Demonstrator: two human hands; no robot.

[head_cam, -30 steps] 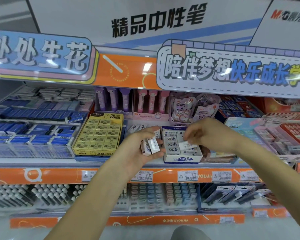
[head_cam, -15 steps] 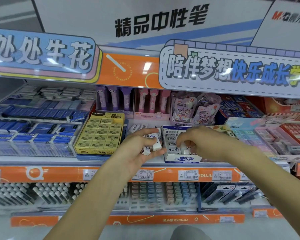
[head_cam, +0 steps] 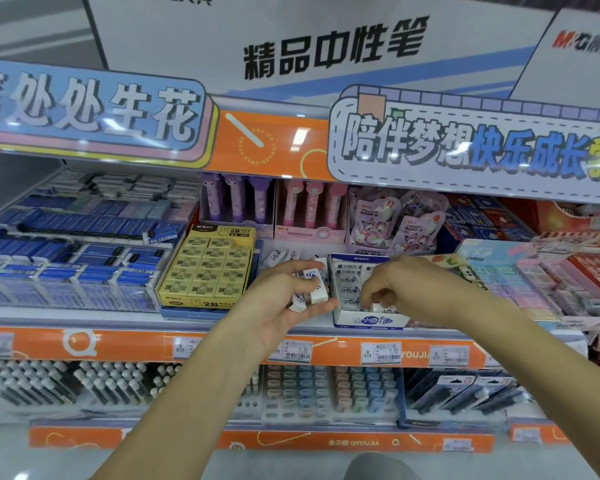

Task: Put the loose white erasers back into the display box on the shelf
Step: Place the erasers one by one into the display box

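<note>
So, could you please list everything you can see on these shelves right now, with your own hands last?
white erasers: several, white, held in the left hand
loose erasers: a few, white, on the shelf behind the left hand
display box: one, white and blue, shelf centre, partly filled
yellow 2B eraser box: one, yellow, left of the hands
blue eraser packs: many, blue, shelf left
purple pens: three, purple, back row
pink pens: three, pink, back row
character pouches: several, pastel, back right
price tags: several, white, orange shelf rail
left hand: holding erasers
right hand: fingers pressing an eraser into the display box
</note>
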